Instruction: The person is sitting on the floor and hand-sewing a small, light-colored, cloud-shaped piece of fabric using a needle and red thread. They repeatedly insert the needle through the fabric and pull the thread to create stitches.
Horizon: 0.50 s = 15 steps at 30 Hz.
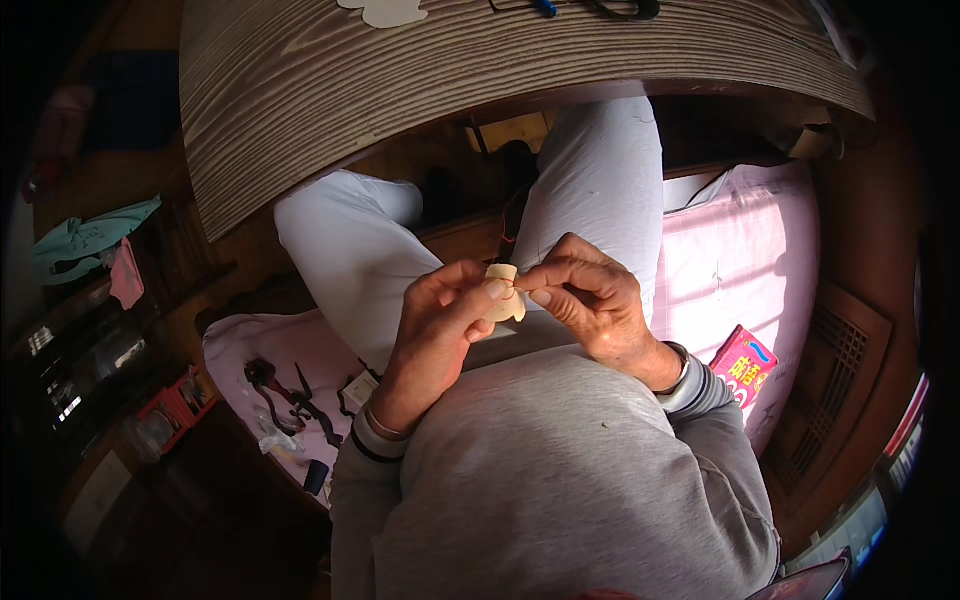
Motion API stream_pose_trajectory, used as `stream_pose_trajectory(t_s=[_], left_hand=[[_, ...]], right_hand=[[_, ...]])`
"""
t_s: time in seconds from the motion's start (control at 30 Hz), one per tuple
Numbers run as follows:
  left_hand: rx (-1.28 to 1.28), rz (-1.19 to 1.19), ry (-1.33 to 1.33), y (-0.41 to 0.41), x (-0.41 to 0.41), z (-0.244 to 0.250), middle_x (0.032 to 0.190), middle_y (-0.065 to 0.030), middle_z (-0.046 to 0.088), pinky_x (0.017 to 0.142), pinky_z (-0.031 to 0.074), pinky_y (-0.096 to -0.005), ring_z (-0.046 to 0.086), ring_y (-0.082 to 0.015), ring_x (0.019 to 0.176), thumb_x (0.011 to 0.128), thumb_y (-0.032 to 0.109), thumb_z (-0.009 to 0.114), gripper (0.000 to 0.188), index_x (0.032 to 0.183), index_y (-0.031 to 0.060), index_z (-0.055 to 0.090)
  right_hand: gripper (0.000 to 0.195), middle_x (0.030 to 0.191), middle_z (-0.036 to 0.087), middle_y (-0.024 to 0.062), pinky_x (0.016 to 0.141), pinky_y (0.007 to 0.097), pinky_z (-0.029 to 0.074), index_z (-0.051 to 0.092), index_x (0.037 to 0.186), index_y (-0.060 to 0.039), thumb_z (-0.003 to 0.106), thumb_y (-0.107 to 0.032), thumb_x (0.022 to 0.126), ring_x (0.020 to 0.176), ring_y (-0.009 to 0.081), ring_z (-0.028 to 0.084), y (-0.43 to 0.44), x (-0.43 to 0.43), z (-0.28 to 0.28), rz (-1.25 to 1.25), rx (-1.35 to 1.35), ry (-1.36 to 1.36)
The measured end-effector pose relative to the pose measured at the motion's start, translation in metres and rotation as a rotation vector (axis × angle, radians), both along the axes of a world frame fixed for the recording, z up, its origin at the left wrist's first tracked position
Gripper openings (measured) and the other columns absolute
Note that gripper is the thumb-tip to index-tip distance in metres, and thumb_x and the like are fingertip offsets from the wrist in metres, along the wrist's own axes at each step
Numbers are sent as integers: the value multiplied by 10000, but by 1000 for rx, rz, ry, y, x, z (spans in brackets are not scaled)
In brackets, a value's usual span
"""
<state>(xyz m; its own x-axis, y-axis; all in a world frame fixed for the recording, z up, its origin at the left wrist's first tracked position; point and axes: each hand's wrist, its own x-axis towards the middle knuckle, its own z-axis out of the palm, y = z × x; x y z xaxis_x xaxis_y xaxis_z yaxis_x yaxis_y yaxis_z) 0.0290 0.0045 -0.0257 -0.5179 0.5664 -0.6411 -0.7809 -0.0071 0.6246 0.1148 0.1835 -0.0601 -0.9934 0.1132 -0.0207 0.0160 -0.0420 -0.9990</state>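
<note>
My left hand point(444, 322) grips a small cream-coloured piece point(504, 306), perhaps fabric or felt, between thumb and fingers, above my lap. Red thread point(508, 283) crosses its narrow middle, and a strand hangs beyond it near my knee. At the piece's right side, my right hand point(589, 300) has thumb and index finger pinched close together by the thread; whether a needle is between them is too small to tell. On the wood-grain table point(360, 90) lies a pale, flat cut-out shape point(386, 10) with rounded lobes, cut off by the picture's top edge.
Black-handled scissors point(637, 9), partly visible, and a blue object point(546, 7) lie at the table's far side. On the pink-covered seat are a pink packet point(742, 364) to the right and dark straps point(296, 401) to the left. A red basket point(176, 409) stands further left.
</note>
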Motion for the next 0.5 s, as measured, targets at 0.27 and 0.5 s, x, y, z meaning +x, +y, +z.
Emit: stream_pose_trajectory(t_s=[0.27, 0.5], left_hand=[[81, -31, -109, -2, -2, 0, 827, -16, 614, 584, 352, -191, 440, -43, 662, 928, 175, 653, 192, 1032, 14, 660], [106, -18, -112, -2, 0, -3, 803, -27, 607, 585, 357, -207, 445, -57, 657, 937, 160, 653, 178, 1044, 19, 668]], right_hand=[[116, 870, 588, 45, 677, 276, 468, 725, 1001, -13, 681, -47, 900, 781, 140, 574, 1, 0, -4, -9, -16, 39], [100, 854, 607, 43, 667, 273, 481, 731, 976, -11, 694, -52, 893, 755, 144, 594, 1, 1, -1, -29, 27, 31]])
